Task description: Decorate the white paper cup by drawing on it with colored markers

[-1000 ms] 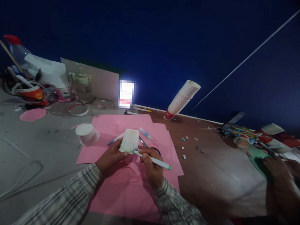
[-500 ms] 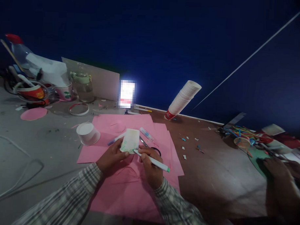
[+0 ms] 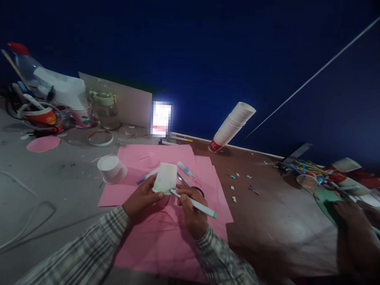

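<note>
Mid-frame, the left hand (image 3: pixel 143 199) holds white paper (image 3: pixel 166 176), the right hand (image 3: pixel 192 210) a green-ended marker (image 3: pixel 203 207). Green lines (image 3: pixel 157 186) are done low down; the top seems to have none.

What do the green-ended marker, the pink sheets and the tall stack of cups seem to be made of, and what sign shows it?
Green-ended marker: probably smooth plastic, from its even white barrel.
Pink sheets: paper or thin card, matte, with flat overlapping edges.
Stack of cups: likely paper, from the thin nested rims; coating unclear.
</note>
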The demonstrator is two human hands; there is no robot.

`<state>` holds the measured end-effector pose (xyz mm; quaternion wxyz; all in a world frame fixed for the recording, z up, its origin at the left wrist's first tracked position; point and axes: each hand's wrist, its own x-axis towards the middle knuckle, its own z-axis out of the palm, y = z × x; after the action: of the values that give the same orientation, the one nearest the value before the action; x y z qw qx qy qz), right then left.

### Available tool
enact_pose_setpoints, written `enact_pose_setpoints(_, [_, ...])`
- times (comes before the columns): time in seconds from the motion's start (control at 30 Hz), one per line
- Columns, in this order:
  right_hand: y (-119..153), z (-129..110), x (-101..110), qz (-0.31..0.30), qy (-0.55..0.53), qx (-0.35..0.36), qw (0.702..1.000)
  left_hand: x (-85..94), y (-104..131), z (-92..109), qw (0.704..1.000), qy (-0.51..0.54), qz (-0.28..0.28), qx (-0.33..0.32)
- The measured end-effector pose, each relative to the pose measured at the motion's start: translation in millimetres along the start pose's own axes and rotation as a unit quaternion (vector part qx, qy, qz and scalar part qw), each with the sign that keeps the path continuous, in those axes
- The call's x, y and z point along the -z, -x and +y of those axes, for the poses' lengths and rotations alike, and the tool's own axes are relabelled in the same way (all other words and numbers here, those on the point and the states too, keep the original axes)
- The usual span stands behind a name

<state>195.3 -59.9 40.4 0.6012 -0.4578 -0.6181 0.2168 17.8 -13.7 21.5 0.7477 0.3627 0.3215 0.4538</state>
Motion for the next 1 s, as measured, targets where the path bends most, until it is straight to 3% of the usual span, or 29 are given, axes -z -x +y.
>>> enact_pose_setpoints(0.7, [1.9,3.3,-2.5,-0.022,0.014,0.011,1.0,0.9,-1.3,-2.7,1.0,-0.006,0.0,-0.003])
enact_pose_setpoints(1.0, [0.9,2.9,-0.1,0.001,-0.021,-0.029,0.999,1.8,-1.3,-2.4,1.0,-0.001,-0.01,-0.008])
